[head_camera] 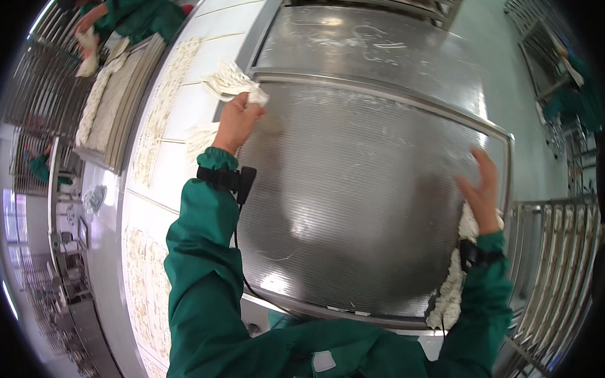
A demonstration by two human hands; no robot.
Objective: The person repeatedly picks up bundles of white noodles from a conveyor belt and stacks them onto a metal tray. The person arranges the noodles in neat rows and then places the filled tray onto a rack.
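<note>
My left hand [236,122] pinches one end of a bundle of white noodle strands [231,81]. The loose strands fan out over the edge of a white conveyor belt [184,108]. Below it, a second noodle bundle [201,140] lies partly on the belt, behind my left wrist. My right hand [480,188] is above the right side of a ribbed metal tray [342,187], fingers apart, holding nothing. A row of bunched noodles [448,294] runs along the tray's right edge, partly covered by my right forearm.
Beyond the tray is a steel tabletop [377,46] with noodle scraps. A metal rack [554,250] stands at the right. Across the belt, stacked trays [124,95] hold noodles, with a co-worker in green [146,17] beside them. Another person [574,97] is at far right.
</note>
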